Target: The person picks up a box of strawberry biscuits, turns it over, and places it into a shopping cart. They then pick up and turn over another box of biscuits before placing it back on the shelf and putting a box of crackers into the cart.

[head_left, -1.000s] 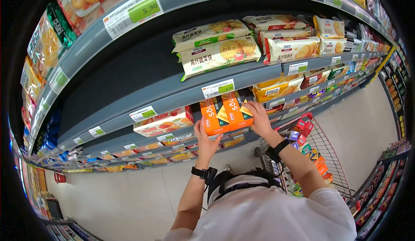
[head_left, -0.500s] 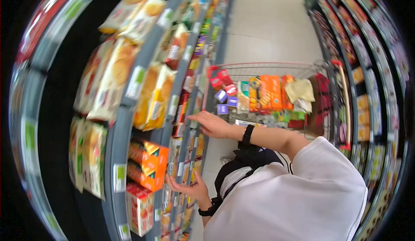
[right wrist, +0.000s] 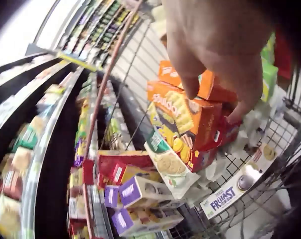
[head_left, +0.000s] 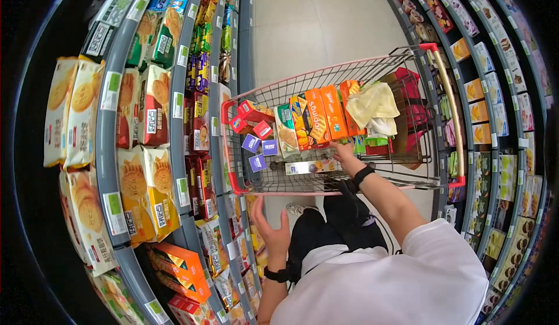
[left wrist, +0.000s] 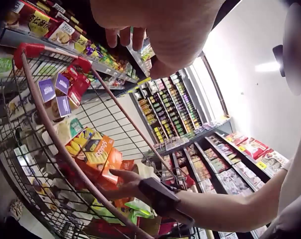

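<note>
My right hand (head_left: 347,157) reaches down into the shopping cart (head_left: 279,192). In the right wrist view its thumb and fingers pinch the near end of an orange cracker box (right wrist: 178,107) printed with crackers. A second orange box (head_left: 331,112) stands right beside it, and a yellow-and-black biscuit pack (head_left: 301,121) leans on its other side. My left hand (head_left: 272,232) is raised between the shelves and the cart, its fingers spread and holding nothing. From the left wrist it shows large at the top, above the cart.
Purple boxes (head_left: 257,162), red packs (head_left: 254,110), a white box (head_left: 310,167) and a beige cloth-like item (head_left: 371,105) also lie in the cart. Biscuit shelves (head_left: 116,208) rise close on the left. More stocked shelves (head_left: 486,109) line the right, with tiled floor (head_left: 291,22) ahead.
Both hands have left the orange boxes on the shelf. The view has turned right toward the cart. My right hand has moved into the cart and taken hold of an orange box there.
</note>
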Available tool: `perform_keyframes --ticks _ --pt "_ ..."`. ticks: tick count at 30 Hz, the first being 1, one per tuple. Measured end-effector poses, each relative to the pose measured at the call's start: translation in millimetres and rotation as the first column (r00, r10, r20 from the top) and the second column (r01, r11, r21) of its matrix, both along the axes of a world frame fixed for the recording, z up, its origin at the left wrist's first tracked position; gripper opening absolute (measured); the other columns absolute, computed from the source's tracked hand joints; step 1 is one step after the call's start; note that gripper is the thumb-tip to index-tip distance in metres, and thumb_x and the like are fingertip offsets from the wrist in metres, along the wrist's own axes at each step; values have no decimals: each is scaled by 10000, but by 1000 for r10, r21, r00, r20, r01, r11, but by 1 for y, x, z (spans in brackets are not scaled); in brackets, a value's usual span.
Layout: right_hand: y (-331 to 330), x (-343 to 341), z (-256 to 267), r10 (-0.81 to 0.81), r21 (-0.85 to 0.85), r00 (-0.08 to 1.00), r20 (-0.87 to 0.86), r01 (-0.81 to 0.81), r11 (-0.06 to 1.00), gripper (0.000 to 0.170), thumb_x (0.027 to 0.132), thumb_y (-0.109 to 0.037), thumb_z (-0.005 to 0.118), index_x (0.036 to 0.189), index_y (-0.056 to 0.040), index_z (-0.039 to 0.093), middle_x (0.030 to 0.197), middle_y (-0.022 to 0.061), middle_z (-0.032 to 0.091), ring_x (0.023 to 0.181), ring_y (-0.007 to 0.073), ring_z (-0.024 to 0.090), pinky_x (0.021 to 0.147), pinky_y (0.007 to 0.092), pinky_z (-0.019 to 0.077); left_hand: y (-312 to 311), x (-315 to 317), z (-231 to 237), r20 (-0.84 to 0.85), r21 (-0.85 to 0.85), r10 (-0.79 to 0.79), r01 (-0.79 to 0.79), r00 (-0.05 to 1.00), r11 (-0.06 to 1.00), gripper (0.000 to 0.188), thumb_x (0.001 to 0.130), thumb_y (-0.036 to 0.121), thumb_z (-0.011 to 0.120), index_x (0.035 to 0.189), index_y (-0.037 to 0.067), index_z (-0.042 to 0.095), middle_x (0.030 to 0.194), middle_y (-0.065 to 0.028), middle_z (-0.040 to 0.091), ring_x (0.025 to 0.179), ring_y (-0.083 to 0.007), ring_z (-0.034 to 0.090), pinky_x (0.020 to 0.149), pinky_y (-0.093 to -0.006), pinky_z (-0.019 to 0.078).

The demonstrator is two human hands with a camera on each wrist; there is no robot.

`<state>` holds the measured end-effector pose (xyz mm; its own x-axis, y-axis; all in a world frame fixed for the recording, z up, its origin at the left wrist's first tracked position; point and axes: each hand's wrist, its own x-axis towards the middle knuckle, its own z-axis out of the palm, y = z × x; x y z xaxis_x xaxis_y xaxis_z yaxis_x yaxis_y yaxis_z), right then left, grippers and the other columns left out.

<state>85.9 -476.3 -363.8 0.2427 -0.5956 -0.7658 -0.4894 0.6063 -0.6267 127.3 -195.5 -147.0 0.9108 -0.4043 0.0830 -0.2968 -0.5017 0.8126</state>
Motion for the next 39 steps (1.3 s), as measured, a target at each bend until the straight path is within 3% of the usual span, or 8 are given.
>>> perform_keyframes --ticks 1,4,16,22,26,29,32,39 --pt "-3 -1 -8 -323 213 946 -38 324 922 518 759 -267 771 1173 -95 512 1149 96 529 1067 223 521 816 390 505 -8 -3 -2 -37 -5 -11 11 999 1000 607 783 28 664 1322 2 388 1301 -178 433 1213 -333 419 1030 -413 329" --pt "-13 5 -24 -496 543 844 205 323 775 548 767 -339 774 1183 -99 511 1194 109 514 1083 257 514 854 434 506 -28 -7 4 -95 50 -47 52 994 997 604 785 31 665 1322 2 390 1299 -179 429 1197 -329 428 1008 -411 360" --pt "3 43 -63 -473 564 867 154 316 763 441 794 -170 752 1155 -100 509 1148 85 545 1094 222 523 808 371 554 -46 2 3 -136 37 65 -61 989 997 586 809 7 641 1336 10 385 1299 -149 420 1187 -267 458 963 -363 419" --pt "13 33 65 -412 619 844 342 127 775 414 828 -145 703 1179 -99 489 1165 92 544 1057 239 566 775 331 571 -42 -6 9 -142 7 21 -20 990 1000 598 793 -6 639 1337 20 392 1287 -150 425 1160 -271 475 945 -373 432" --pt "10 14 125 -56 560 929 366 -171 811 470 797 -207 737 1185 -86 501 1115 66 528 939 211 616 791 318 557 -31 -5 21 -106 -7 40 -41 994 999 604 788 -6 641 1340 24 396 1291 -150 425 1153 -272 479 953 -379 426" --pt "5 2 180 232 356 856 462 -419 835 430 790 -198 737 1153 -99 529 1019 27 615 891 155 626 745 289 544 -8 2 15 -120 -158 57 -75 991 985 644 796 16 654 1366 33 356 1306 -149 417 1162 -267 472 965 -382 415" --pt "12 2 226 653 -157 573 496 -680 716 513 764 -143 759 1211 -80 514 976 -9 612 876 69 585 751 237 491 13 7 31 -190 -428 128 -199 973 882 730 797 35 675 1409 42 279 1345 -145 389 1163 -260 470 960 -382 419" --pt "93 27 328 908 -645 89 409 -676 356 656 673 32 769 1255 -91 493 1211 12 529 1124 123 517 949 289 438 99 -14 82 -373 -743 117 -372 921 557 849 772 -45 689 1452 63 192 1427 -109 319 1249 -232 444 1014 -370 418"
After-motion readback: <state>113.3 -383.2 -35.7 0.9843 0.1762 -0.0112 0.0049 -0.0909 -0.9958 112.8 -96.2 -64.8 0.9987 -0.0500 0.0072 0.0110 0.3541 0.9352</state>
